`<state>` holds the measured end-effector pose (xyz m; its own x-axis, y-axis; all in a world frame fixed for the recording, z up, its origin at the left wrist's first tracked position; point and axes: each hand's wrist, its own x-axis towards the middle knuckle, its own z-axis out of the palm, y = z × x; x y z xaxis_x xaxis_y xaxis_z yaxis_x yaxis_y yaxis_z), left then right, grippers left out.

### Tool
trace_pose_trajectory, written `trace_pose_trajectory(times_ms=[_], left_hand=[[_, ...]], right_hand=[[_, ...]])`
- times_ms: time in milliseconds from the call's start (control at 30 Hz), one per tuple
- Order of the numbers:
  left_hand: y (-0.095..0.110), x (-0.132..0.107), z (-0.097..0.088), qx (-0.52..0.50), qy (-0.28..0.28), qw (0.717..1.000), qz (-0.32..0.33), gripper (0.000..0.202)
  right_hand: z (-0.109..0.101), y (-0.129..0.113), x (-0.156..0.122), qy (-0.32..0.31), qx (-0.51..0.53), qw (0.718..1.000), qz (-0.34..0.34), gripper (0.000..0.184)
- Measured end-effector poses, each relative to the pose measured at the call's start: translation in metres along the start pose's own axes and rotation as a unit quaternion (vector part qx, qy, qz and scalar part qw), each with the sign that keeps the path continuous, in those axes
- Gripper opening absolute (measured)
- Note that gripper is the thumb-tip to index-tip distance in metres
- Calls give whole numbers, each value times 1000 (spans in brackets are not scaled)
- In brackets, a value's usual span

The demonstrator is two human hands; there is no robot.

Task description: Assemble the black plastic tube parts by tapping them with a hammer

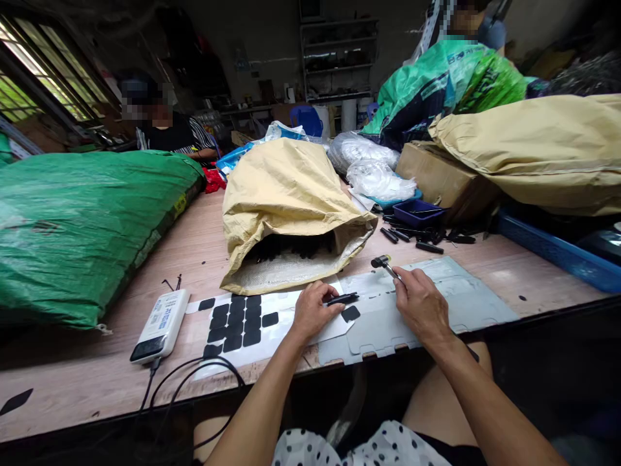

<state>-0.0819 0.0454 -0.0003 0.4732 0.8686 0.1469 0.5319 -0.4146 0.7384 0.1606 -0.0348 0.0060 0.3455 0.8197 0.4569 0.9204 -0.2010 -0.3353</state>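
Note:
My left hand [313, 309] is closed on a slim black pen-like piece [343, 298], which lies low over the work mat. In my right hand [421, 304] is a small hammer [387, 265] with a metal shaft; its dark head, yellowish at one end, is raised up and to the left, apart from the black piece. Beneath both hands is a grey-white plastic board [466, 294]. To the left, a white sheet [286, 317] carries rows of black rounded squares [236, 319]. One loose black square [350, 313] lies just below the black piece.
A beige sack [286, 181] opens toward me, dark pieces inside. Black pen-like parts [429, 247] lie by a purple tray [418, 210]. A white power bank [162, 323] with cables sits left, near a green sack [87, 226]. A blue tray [548, 243] stands right. Two people are beyond.

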Motion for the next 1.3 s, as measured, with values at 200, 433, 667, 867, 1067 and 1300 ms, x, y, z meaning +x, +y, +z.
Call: trace_pose_trajectory(times_ms=[200,433,667,867,1067,1300], left_hand=[[1,2,1,-5,3,1000,-10,19],[2,-1,1,1,6,1000,-5,18],[2,0,2,0,7,1000,-5,18],[3,0,0,22,0,1000,-3,17],[5,-2,0,13,7,1000,-3,18],[3,-1,1,18,0,1000,-6,23]], right_hand=[[-20,-35,-21,-60,220,973,-45,37],[-24,-56,-40,-90,215,969,-78,39],[-27,-64,-42,-102,161,979,-67,36],[-24,-77,-46,-125,188,970,-90,37],[-25,-67,-38,-107,183,976,-58,36],[-23,-19,0,-34,13,996,77,34]])
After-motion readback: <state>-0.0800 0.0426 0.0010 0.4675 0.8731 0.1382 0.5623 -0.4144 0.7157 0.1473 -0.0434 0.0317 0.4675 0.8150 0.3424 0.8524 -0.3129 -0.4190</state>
